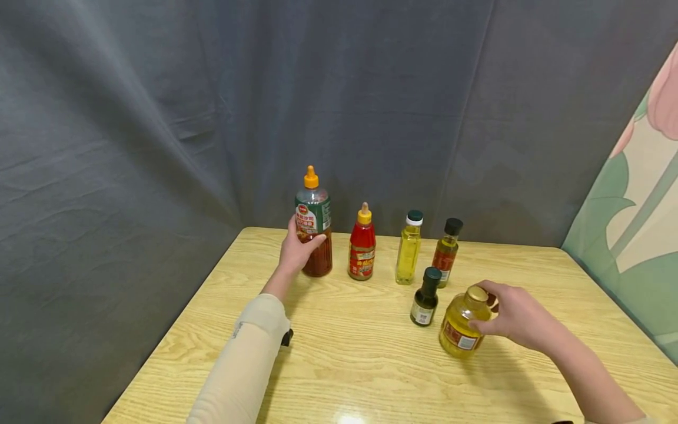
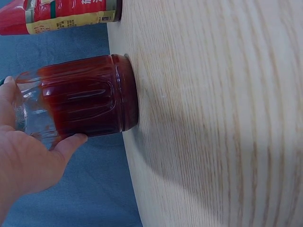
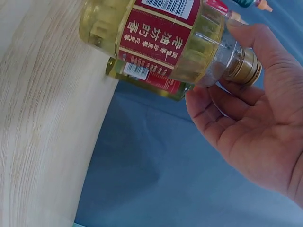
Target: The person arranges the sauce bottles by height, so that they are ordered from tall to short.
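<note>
My left hand (image 1: 295,252) grips a large sauce bottle (image 1: 319,260) with an orange nozzle cap and dark red contents, standing at the back left of the table. In the left wrist view, the thumb lies along the side of this sauce bottle (image 2: 90,97), whose base meets the wood. At the front right, my right hand (image 1: 516,315) holds a squat bottle of yellow oil (image 1: 457,321) by its shoulder, below the gold cap. The right wrist view shows the oil bottle's red label (image 3: 158,35) and the curled fingers; whether its base touches the table I cannot tell.
Between the hands stand a red squeeze bottle (image 1: 362,247), a slim yellow oil bottle (image 1: 407,253), a black-capped bottle (image 1: 446,256) and a small dark bottle (image 1: 424,303). The dark bottle is close beside the held oil. A grey curtain (image 1: 344,118) hangs behind the wooden table (image 1: 349,347).
</note>
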Motion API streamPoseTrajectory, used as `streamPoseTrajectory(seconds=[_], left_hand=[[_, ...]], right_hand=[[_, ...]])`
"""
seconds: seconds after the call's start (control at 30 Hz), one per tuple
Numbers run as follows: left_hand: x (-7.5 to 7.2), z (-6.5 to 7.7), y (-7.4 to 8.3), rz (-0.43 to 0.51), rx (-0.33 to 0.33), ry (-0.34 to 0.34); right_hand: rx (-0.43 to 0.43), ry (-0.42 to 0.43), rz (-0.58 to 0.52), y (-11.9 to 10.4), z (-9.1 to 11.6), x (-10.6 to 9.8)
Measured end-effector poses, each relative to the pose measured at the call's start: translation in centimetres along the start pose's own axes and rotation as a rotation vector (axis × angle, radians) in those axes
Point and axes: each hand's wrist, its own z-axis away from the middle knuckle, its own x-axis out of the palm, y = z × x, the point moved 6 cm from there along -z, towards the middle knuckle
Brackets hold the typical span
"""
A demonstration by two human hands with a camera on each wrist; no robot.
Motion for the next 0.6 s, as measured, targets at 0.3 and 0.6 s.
streamPoseTrajectory(seconds=[0.3,0.6], left_hand=[[0.0,-0.1,-0.1,-0.008,-0.009,-0.004],[0.0,-0.1,-0.2,-0.016,-0.013,0.005]], right_hand=[[0.045,0.030,0.003,2.3,-1.1,-0.9],[0.090,0.044,0.001,5.0,-2.2,-1.6]])
